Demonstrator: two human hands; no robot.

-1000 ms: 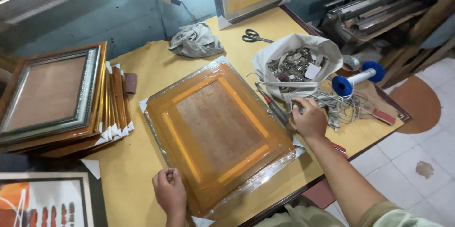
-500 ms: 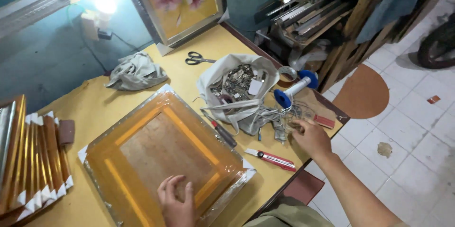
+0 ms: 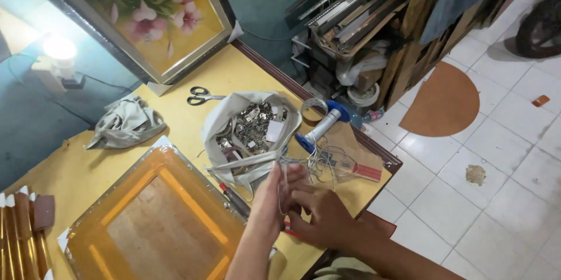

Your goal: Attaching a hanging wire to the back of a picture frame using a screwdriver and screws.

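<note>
My left hand [image 3: 273, 198] and my right hand [image 3: 322, 217] meet over the front edge of the yellow table [image 3: 175, 119]. Between them they hold a thin pale wire [image 3: 283, 182]; the right fingers pinch it against the left hand. The wire runs toward a tangle of wire [image 3: 323, 162] just behind the hands. A picture frame wrapped in orange film [image 3: 153, 221] lies flat to the left, with the left forearm over its corner. A white bag of metal hardware [image 3: 250, 131] stands open right behind the hands.
Scissors [image 3: 201, 96], a grey cloth [image 3: 125, 122], a tape roll [image 3: 313, 107], a blue-handled spool [image 3: 322, 128] and a red-handled tool [image 3: 367, 172] lie on the table. A flower painting [image 3: 153, 17] leans at the back. Frame mouldings [image 3: 362, 17] pile up beyond the table's right edge.
My left hand has come off the wrapped frame and joined the right hand. The right hand has drawn a wire out of the tangle. The view has swung right.
</note>
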